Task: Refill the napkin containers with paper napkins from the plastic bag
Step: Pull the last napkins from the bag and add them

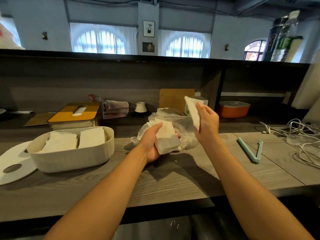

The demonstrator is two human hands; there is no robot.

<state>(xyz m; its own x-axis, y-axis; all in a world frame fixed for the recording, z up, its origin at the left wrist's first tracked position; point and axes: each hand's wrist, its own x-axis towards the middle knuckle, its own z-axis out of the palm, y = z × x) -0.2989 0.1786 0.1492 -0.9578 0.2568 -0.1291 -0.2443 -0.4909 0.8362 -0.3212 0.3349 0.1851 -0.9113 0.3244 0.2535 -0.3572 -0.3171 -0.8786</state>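
Far left, a flat white lid (12, 163) lay on the grey wood-grain counter (173, 181), touching the cream open container (72, 153), which held two stacks of white napkins (76, 140) side by side. Behind it sat a closed box with a yellow lid (74, 112), a napkin poking through its slot. Centre, the crumpled clear plastic bag (183, 125) lay on the counter, partly hidden by both hands. The left hand (152, 144) was palm up over the bag, fingers and thumb curled round a thick napkin stack (167, 138). The right hand (207, 121) was raised just right of it, gripping a thinner wad of napkins (193, 111) held upright and blurred, so the count was unclear, probably a few sheets. Behind the hands stood a brown board (176, 98) and a small white box (201, 101). Further right sat an orange tub (233, 109) under the shelf, then a pale blue bag clip (251, 149) lying open on the counter, and tangled white cables (301, 137) at the far right.
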